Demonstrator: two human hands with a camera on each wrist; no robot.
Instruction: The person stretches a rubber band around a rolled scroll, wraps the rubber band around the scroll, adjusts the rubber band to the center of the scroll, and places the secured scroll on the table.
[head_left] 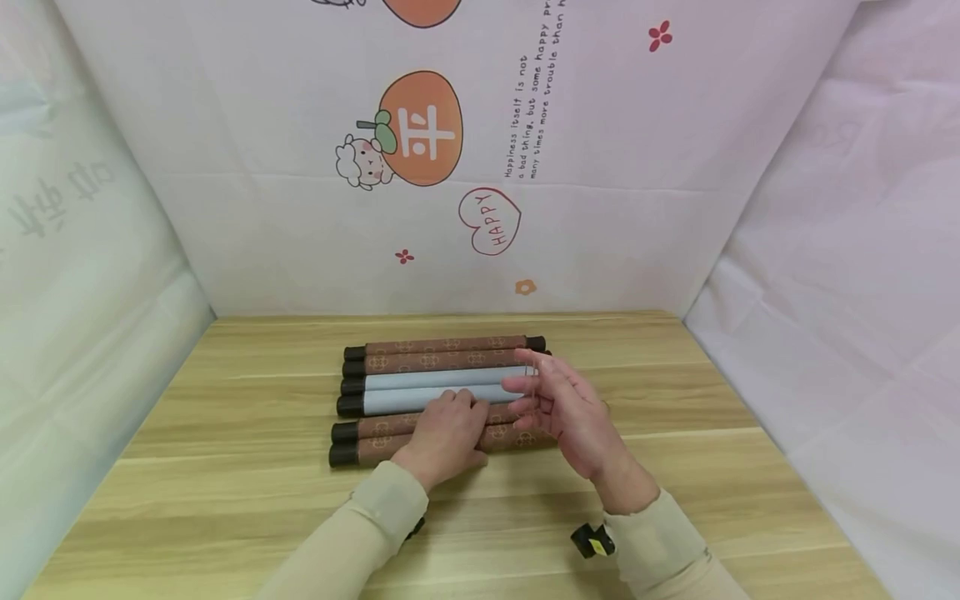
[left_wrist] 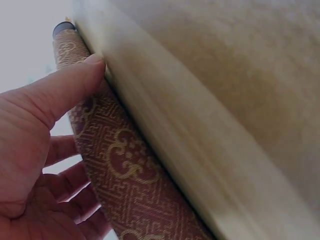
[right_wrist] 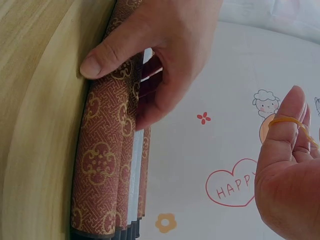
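Note:
Several rolled scrolls with black end knobs lie side by side across the table. Two brown patterned scrolls [head_left: 525, 438] are nearest, two light blue scrolls [head_left: 420, 379] lie in the middle, and brown ones [head_left: 427, 360] at the back. My left hand [head_left: 444, 437] grips the nearest brown scroll [left_wrist: 132, 165], thumb on its near side and fingers curled over the far side. My right hand [head_left: 576, 421] is held up by the scrolls' right ends, its fingers fairly straight. Round those fingers loops a thin yellow rubber band [right_wrist: 289, 120].
The wood-grain table [head_left: 247, 500] runs back to a white printed cloth [head_left: 300, 250]. White cloth also hangs at the left [head_left: 90, 250] and right [head_left: 847, 275]. A small black object [head_left: 592, 542] shows at my right cuff.

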